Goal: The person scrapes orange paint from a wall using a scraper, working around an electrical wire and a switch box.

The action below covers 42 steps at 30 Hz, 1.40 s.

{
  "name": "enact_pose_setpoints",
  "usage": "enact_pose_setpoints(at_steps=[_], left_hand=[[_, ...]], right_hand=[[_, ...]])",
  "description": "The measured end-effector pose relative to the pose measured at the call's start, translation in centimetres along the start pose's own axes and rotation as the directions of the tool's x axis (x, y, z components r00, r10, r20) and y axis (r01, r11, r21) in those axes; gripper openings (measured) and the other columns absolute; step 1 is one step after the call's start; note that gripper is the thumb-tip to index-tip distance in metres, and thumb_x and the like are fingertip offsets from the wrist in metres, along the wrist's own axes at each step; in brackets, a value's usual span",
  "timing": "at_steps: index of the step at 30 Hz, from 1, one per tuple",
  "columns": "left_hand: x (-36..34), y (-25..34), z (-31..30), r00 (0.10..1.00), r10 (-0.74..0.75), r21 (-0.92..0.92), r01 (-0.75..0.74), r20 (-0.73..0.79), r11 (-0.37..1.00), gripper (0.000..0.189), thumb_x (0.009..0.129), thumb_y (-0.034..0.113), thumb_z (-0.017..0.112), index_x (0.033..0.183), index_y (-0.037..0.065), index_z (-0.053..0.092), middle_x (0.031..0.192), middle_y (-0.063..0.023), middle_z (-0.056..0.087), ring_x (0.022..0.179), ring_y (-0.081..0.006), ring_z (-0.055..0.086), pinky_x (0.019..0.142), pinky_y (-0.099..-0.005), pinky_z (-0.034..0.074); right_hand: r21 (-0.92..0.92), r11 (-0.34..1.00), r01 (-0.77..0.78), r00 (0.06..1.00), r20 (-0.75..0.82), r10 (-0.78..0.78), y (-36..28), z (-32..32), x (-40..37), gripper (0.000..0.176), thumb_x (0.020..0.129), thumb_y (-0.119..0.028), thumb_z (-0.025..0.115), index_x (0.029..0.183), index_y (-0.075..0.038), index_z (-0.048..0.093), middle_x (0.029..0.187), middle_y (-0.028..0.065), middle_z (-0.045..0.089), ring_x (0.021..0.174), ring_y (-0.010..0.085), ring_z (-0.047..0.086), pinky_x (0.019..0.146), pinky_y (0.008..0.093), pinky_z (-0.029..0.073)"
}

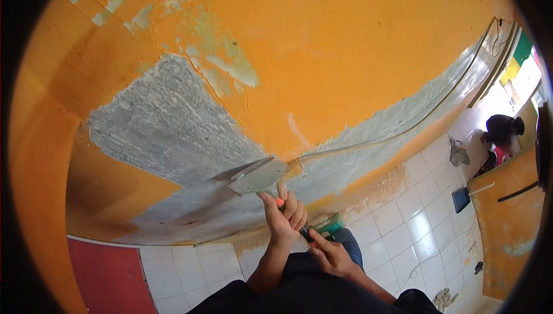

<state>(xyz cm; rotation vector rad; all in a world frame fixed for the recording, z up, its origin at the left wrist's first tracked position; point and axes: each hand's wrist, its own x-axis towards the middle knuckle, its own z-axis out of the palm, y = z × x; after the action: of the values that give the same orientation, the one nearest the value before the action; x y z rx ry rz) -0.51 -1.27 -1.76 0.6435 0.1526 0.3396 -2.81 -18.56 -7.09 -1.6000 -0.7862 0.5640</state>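
Note:
My left hand (283, 217) is closed around the upper handle of a wide-bladed wall scraper (259, 177), just below its blade. Lower down, my right hand (330, 254) grips the dark end of the same handle, which has orange parts. The grey metal blade is up against the wall, beside a bare grey patch (161, 118) with a rough, streaked surface. Around this patch is orange paint (345, 43), cracked and flaked at the upper left. My fingers hide much of the handle.
A thin cable (397, 135) runs along the wall to the right. Debris (383, 196) lies along the wall base on white tiles (377, 250). A green object (329, 224) is near my legs. A blue dustpan (461, 200) and another person (502, 135) are at right.

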Motion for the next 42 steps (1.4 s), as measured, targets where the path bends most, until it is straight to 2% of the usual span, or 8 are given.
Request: enact_pose_setpoints(at_steps=[8,13,22,27,32,34,37,42], left_hand=[[-0.1,0.1,0.0,0.999,0.042,0.08,-0.041,-0.012,0.996,0.052,0.09,0.066,0.028,0.082,0.017,0.043,0.047,0.0056,0.025,0.032,-0.0068,0.018,0.028,-0.0226,0.018],[0.1,0.3,0.6,0.999,0.045,0.092,-0.043,-0.013,0.995,0.052,0.09,0.065,0.027,0.083,0.017,0.043,0.047,0.0057,0.024,0.032,-0.0068,0.018,0.028,-0.0224,0.018],[0.2,0.9,1.6,0.995,0.081,0.03,-0.083,0.053,0.996,0.05,0.091,0.063,0.028,0.086,0.016,0.044,0.048,0.0056,0.026,0.032,-0.0067,0.019,0.027,-0.0222,0.018],[0.5,2.0,2.5,0.991,0.093,0.009,-0.094,0.097,0.996,0.049,0.093,0.062,0.028,0.087,0.016,0.045,0.049,0.0053,0.026,0.032,-0.0066,0.019,0.027,-0.0223,0.019],[0.1,2.0,2.8,0.997,0.061,0.013,-0.062,0.049,0.998,0.048,0.093,0.061,0.028,0.087,0.016,0.044,0.049,0.0051,0.026,0.032,-0.0064,0.019,0.027,-0.0219,0.018],[0.2,1.8,2.9,0.999,0.047,0.046,-0.048,0.025,0.998,0.048,0.093,0.061,0.028,0.087,0.017,0.044,0.049,0.0051,0.026,0.033,-0.0063,0.019,0.027,-0.0218,0.018],[-0.1,1.8,2.9,0.999,0.031,0.014,-0.032,0.012,0.999,0.048,0.092,0.062,0.028,0.087,0.017,0.043,0.049,0.0052,0.026,0.033,-0.0061,0.018,0.028,-0.0215,0.018],[0.0,2.0,3.2,1.0,0.017,0.08,-0.015,-0.023,0.997,0.052,0.089,0.067,0.028,0.085,0.017,0.043,0.049,0.0058,0.026,0.033,-0.0061,0.018,0.029,-0.0219,0.019]], right_hand=[[0.02,0.998,-0.064,0.998,0.026,0.064,0.2,0.3,0.5,0.052,0.092,-0.011,0.052,0.141,-0.011,0.035,0.101,0.0197,0.065,0.088,0.0293,0.067,0.079,0.0354,0.052],[-0.008,0.993,0.115,0.99,-0.079,-0.115,0.4,0.6,0.7,0.052,0.091,-0.009,0.054,0.14,-0.01,0.037,0.096,0.0194,0.066,0.084,0.0298,0.067,0.075,0.0338,0.053],[0.032,0.999,-0.026,0.999,-0.02,0.026,-1.5,-0.1,0.5,0.05,0.091,-0.008,0.054,0.139,-0.009,0.039,0.097,0.0187,0.066,0.082,0.0296,0.067,0.074,0.0327,0.052],[0.053,0.997,0.06,0.997,-0.055,-0.057,-3.1,-0.6,1.1,0.05,0.092,-0.009,0.053,0.14,-0.008,0.038,0.096,0.0182,0.066,0.081,0.0288,0.066,0.075,0.0324,0.052],[0.029,0.996,0.09,0.993,-0.083,-0.088,-3.0,0.1,0.3,0.051,0.093,-0.01,0.052,0.141,-0.007,0.036,0.096,0.0191,0.066,0.082,0.028,0.067,0.077,0.0318,0.051],[0.116,0.992,-0.056,0.998,0.003,0.057,-3.5,-0.2,0.0,0.051,0.093,-0.01,0.052,0.141,-0.008,0.035,0.096,0.0203,0.065,0.086,0.0287,0.067,0.078,0.0314,0.051],[0.058,0.995,-0.078,0.997,0.008,0.078,-4.2,-0.9,0.1,0.052,0.093,-0.01,0.052,0.141,-0.008,0.035,0.097,0.0212,0.065,0.086,0.0299,0.067,0.077,0.0312,0.051],[0.036,0.999,-0.018,0.999,-0.028,0.019,-3.4,-0.5,0.2,0.052,0.092,-0.01,0.053,0.141,-0.009,0.035,0.097,0.0208,0.066,0.085,0.0303,0.067,0.076,0.0313,0.052]])
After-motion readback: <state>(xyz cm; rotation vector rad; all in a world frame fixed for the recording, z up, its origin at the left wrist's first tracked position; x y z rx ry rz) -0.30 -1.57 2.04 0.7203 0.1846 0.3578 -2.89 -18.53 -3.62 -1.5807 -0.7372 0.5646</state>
